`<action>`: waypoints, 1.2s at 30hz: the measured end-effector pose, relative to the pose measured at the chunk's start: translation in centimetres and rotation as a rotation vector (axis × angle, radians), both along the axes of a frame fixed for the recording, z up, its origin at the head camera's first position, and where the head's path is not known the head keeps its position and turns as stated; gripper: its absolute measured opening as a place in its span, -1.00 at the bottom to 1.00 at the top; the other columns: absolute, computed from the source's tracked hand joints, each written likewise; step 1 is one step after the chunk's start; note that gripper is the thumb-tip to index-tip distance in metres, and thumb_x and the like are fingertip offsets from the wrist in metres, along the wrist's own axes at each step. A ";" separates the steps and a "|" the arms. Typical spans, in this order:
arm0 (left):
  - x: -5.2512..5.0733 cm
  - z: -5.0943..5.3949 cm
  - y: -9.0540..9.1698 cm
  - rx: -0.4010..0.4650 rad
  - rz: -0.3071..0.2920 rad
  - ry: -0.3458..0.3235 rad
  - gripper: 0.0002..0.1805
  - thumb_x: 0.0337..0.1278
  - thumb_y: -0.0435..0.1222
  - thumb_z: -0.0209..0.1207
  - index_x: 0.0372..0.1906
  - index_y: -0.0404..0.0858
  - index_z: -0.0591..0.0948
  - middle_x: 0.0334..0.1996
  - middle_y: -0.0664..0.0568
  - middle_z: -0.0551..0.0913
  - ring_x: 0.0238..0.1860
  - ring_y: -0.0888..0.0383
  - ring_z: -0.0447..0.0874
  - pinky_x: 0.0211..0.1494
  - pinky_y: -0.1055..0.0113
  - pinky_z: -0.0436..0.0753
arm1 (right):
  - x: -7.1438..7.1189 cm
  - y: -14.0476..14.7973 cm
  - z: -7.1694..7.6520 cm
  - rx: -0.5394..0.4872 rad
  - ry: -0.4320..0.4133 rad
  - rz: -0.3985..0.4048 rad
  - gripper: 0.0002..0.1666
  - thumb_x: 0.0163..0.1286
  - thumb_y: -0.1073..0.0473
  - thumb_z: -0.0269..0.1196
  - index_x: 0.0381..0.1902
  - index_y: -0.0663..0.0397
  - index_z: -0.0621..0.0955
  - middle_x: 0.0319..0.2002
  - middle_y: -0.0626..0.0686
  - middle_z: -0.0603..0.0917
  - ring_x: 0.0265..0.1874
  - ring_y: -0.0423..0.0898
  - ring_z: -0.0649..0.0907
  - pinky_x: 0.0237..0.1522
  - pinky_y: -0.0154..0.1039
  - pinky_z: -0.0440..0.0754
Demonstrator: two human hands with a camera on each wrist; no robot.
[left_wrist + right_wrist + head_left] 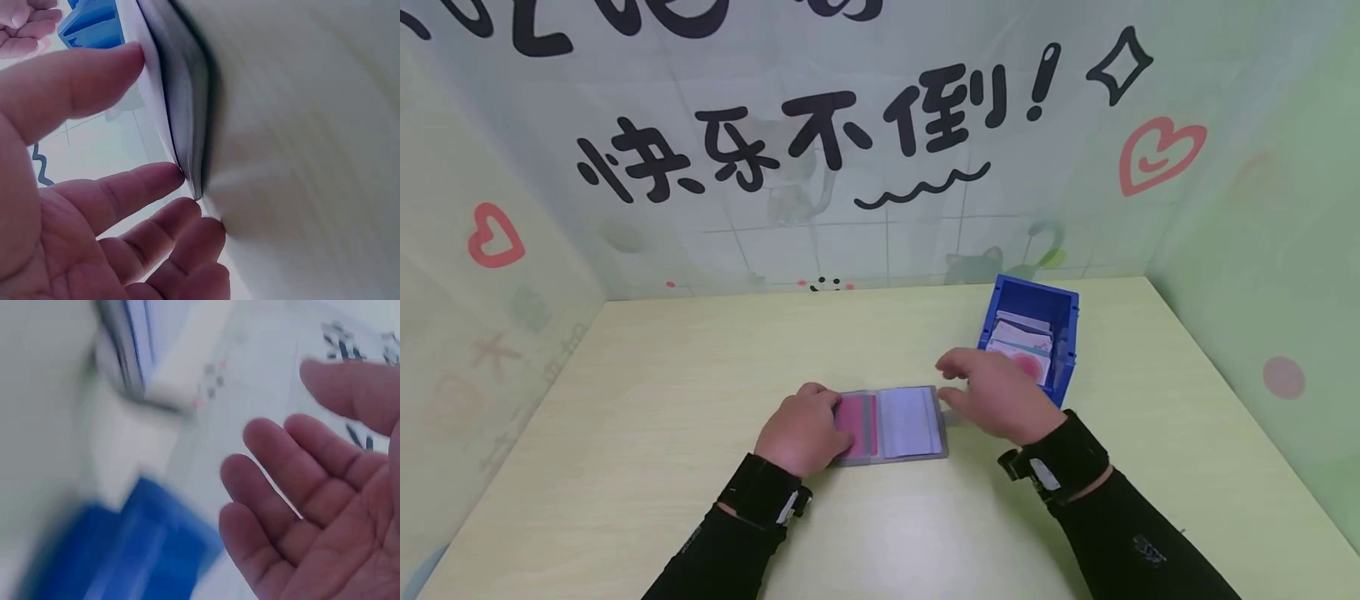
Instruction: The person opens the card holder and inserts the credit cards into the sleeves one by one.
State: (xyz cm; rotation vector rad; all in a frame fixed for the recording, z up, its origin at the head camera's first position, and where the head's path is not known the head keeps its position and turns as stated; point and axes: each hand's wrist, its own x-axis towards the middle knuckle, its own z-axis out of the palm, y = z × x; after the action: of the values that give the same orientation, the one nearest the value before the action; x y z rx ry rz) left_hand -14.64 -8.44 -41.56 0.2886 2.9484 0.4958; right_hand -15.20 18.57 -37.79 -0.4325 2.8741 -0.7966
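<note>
An opened card album (pixel 912 423) lies flat on the table, a pink card under its left sleeve and a pale page at right. The left hand (pixel 803 429) rests at its left edge; in the left wrist view the thumb lies on the album (pixel 187 81) and the fingertips touch its edge. The right hand (pixel 1002 395) hovers between the album and a blue box (pixel 1064 367), fingers apart and holding nothing. Several cards (pixel 1022 337) stand inside the box, partly covered by that hand. In the right wrist view, the box (pixel 144 544) is blurred.
The pale wooden table (pixel 685 367) reaches back to a hanging printed cloth (pixel 820 242) with large black characters. Similar cloths hang at the left and right sides. The box stands near the back right of the table.
</note>
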 end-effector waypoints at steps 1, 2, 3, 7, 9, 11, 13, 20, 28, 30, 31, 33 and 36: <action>0.0 0.0 0.0 -0.004 -0.002 0.000 -0.45 0.11 -0.12 0.41 0.18 -0.32 0.70 0.25 -0.22 0.64 0.01 -0.17 0.69 0.06 -0.04 0.72 | -0.3 0.8 0.3 0.004 0.018 -0.032 -0.59 0.51 0.10 0.33 0.23 0.13 0.66 0.13 0.12 0.77 0.14 0.09 0.73 0.18 0.07 0.72; 0.0 0.0 0.0 -0.008 -0.004 0.000 -0.45 0.10 -0.11 0.41 0.17 -0.31 0.71 0.25 -0.21 0.64 0.02 -0.18 0.68 0.06 -0.05 0.71 | -0.6 1.5 0.5 0.020 0.039 -0.058 -0.62 0.51 0.11 0.32 0.20 0.15 0.67 0.11 0.14 0.77 0.12 0.10 0.74 0.16 0.08 0.72; 0.0 0.0 0.0 -0.012 -0.005 0.000 -0.44 0.09 -0.10 0.42 0.17 -0.30 0.71 0.24 -0.20 0.65 0.02 -0.18 0.66 0.05 -0.06 0.71 | -1.0 2.3 0.7 0.043 0.057 -0.078 -0.64 0.51 0.12 0.32 0.16 0.18 0.68 0.09 0.17 0.78 0.10 0.12 0.74 0.15 0.10 0.72; 0.1 0.1 0.0 -0.021 -0.016 0.005 -0.36 0.06 -0.04 0.45 0.23 -0.26 0.67 0.21 -0.19 0.67 0.01 -0.19 0.64 0.04 -0.09 0.69 | -2.5 4.6 0.9 0.163 0.078 -0.141 -0.64 0.49 0.15 0.33 0.13 0.26 0.70 0.09 0.26 0.76 0.13 0.21 0.72 0.21 0.19 0.67; 0.1 0.1 -0.1 -0.019 -0.023 0.005 -0.31 0.04 -0.02 0.46 0.29 -0.22 0.65 0.21 -0.19 0.67 0.02 -0.20 0.63 0.06 -0.10 0.69 | -3.3 5.4 0.6 0.212 0.067 -0.146 -0.62 0.48 0.16 0.32 0.15 0.27 0.71 0.12 0.29 0.75 0.16 0.26 0.70 0.24 0.23 0.64; 0.1 0.1 -0.1 -0.014 -0.029 0.001 -0.28 0.02 -0.01 0.48 0.33 -0.18 0.64 0.22 -0.19 0.67 0.04 -0.20 0.63 0.08 -0.10 0.68 | -3.9 5.8 0.3 0.256 0.057 -0.142 -0.62 0.48 0.18 0.30 0.15 0.28 0.71 0.12 0.31 0.75 0.16 0.28 0.71 0.24 0.25 0.64; 0.1 0.0 -0.2 -0.014 -0.036 -0.002 -0.27 0.02 0.00 0.49 0.34 -0.14 0.65 0.23 -0.18 0.66 0.07 -0.22 0.63 0.10 -0.11 0.68 | -4.4 6.0 -0.1 0.302 0.050 -0.121 -0.63 0.48 0.19 0.28 0.13 0.28 0.72 0.08 0.31 0.77 0.09 0.26 0.73 0.20 0.24 0.67; 0.1 -0.1 -0.2 -0.025 -0.039 -0.002 -0.27 0.00 0.04 0.50 0.32 -0.12 0.67 0.24 -0.16 0.66 0.11 -0.23 0.61 0.16 -0.15 0.63 | -5.7 6.0 -0.7 0.440 0.076 -0.075 -0.76 0.45 0.15 0.34 -0.12 0.25 0.74 -0.28 0.18 0.78 -0.34 0.07 0.71 -0.04 0.12 0.77; 0.3 -0.3 0.0 -0.039 -0.050 0.011 -0.27 0.01 0.07 0.49 0.32 -0.09 0.68 0.24 -0.15 0.66 0.13 -0.24 0.60 0.16 -0.18 0.62 | -6.2 5.9 -1.0 0.491 0.069 -0.106 -0.79 0.46 0.19 0.27 -0.36 0.21 0.65 -0.44 0.15 0.69 -0.46 0.06 0.66 -0.17 0.15 0.77; 0.3 -0.3 0.1 -0.040 -0.049 0.010 -0.27 0.01 0.07 0.50 0.33 -0.09 0.67 0.24 -0.15 0.66 0.13 -0.24 0.60 0.17 -0.18 0.61 | -6.3 5.9 -1.2 0.499 0.076 -0.114 -0.80 0.48 0.22 0.24 -0.32 0.24 0.67 -0.41 0.18 0.71 -0.44 0.07 0.68 -0.16 0.16 0.78; 0.3 -0.3 0.1 -0.039 -0.048 0.009 -0.27 0.01 0.07 0.49 0.33 -0.09 0.67 0.25 -0.15 0.65 0.14 -0.23 0.60 0.17 -0.18 0.61 | -6.3 5.9 -1.3 0.504 0.080 -0.118 -0.80 0.49 0.23 0.23 -0.28 0.26 0.68 -0.40 0.19 0.72 -0.43 0.08 0.70 -0.14 0.17 0.79; 0.3 -0.2 0.1 -0.040 -0.046 0.006 -0.27 0.02 0.07 0.49 0.33 -0.10 0.67 0.25 -0.15 0.65 0.14 -0.24 0.59 0.18 -0.19 0.60 | -6.3 5.8 -1.4 0.506 0.086 -0.123 -0.80 0.50 0.25 0.20 -0.25 0.28 0.69 -0.36 0.21 0.74 -0.40 0.09 0.72 -0.12 0.18 0.79; 0.4 -0.1 0.1 -0.040 -0.044 0.004 -0.28 0.02 0.06 0.49 0.33 -0.10 0.67 0.25 -0.16 0.65 0.15 -0.24 0.59 0.19 -0.19 0.60 | -6.2 5.6 -1.3 0.497 0.074 -0.130 -0.79 0.52 0.26 0.18 -0.22 0.30 0.68 -0.34 0.22 0.75 -0.37 0.09 0.73 -0.07 0.18 0.78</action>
State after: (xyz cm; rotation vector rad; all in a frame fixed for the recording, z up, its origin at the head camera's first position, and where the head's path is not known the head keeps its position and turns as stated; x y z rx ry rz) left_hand -14.24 -8.37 -41.63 0.3492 2.9451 0.4310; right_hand -21.42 24.19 -39.14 -0.2172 3.0426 -0.0604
